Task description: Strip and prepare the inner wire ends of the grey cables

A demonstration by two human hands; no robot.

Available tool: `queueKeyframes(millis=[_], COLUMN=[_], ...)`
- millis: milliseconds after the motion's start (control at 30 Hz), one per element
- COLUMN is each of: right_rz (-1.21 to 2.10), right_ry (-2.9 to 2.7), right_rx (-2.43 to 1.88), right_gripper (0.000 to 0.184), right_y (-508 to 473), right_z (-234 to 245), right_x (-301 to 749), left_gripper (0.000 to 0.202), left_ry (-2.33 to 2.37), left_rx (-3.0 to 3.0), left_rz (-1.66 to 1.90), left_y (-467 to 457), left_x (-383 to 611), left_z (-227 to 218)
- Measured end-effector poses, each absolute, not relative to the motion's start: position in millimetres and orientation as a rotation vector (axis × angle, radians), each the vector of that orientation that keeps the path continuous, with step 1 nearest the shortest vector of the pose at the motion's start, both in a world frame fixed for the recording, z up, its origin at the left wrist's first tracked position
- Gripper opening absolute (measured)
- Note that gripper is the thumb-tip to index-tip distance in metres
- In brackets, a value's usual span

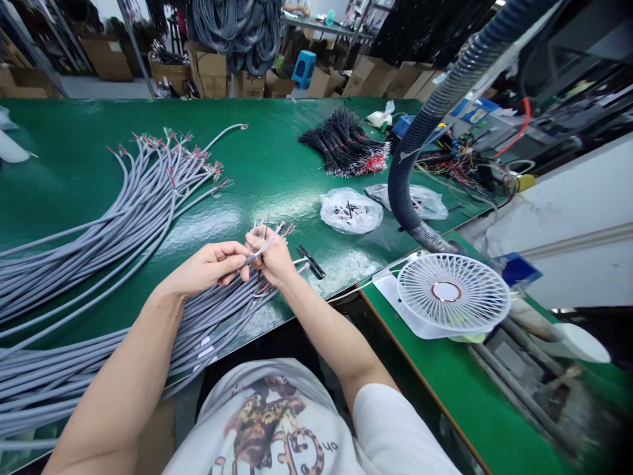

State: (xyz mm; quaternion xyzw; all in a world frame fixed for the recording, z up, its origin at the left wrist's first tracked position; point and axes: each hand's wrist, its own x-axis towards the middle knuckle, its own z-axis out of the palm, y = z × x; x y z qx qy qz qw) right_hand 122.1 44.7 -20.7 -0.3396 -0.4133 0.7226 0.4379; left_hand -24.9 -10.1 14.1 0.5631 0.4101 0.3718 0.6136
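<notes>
My left hand (210,267) and my right hand (271,257) meet above the near edge of the green table (277,165). Both are closed in a pinch on the stripped end of a grey cable (260,249), whose thin coloured wires fan out above my right fingers. Beneath my hands lies a bundle of grey cables (212,323) running off to the left. A larger fan of grey cables (143,191) with red-tipped ends spreads across the left of the table.
A black hand tool (310,261) lies right of my hands. Two clear plastic bags (351,211) of small parts and a black wire bundle (346,145) sit farther back. A ribbed hose (425,125) descends at right, by a white fan (452,297). Cardboard boxes stand behind.
</notes>
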Motion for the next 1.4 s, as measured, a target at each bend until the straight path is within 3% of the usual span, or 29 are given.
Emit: queueKeyframes(millis=[200, 367, 733, 1033, 1400], right_rz=[1.236, 0.565, -0.042, -0.154, 0.150], right_ry=[-1.524, -1.970, -2.692, -2.744, -2.639], right_rx=[-1.067, -1.007, -0.896, -0.913, -0.792], right_gripper=[0.021, 0.025, 0.036, 0.037, 0.036], right_y=[66.4, 40.6, -1.7, 0.5, 10.8], right_z=[0.9, 24.7, 22.5, 21.5, 8.4], right_x=[183.5, 230.6, 227.4, 227.7, 229.5], left_gripper=[0.015, 0.014, 0.022, 0.023, 0.025], left_ry=[1.069, 1.212, 1.280, 1.282, 1.203], left_rx=[1.468, 1.683, 1.778, 1.763, 1.703], left_rz=[0.857, 0.785, 0.686, 0.651, 0.680], left_y=[-14.3, -16.1, -15.3, -16.3, -16.9], left_x=[-15.6, -10.6, -7.6, -8.7, -11.0], left_z=[14.8, 6.8, 11.3, 11.7, 14.2])
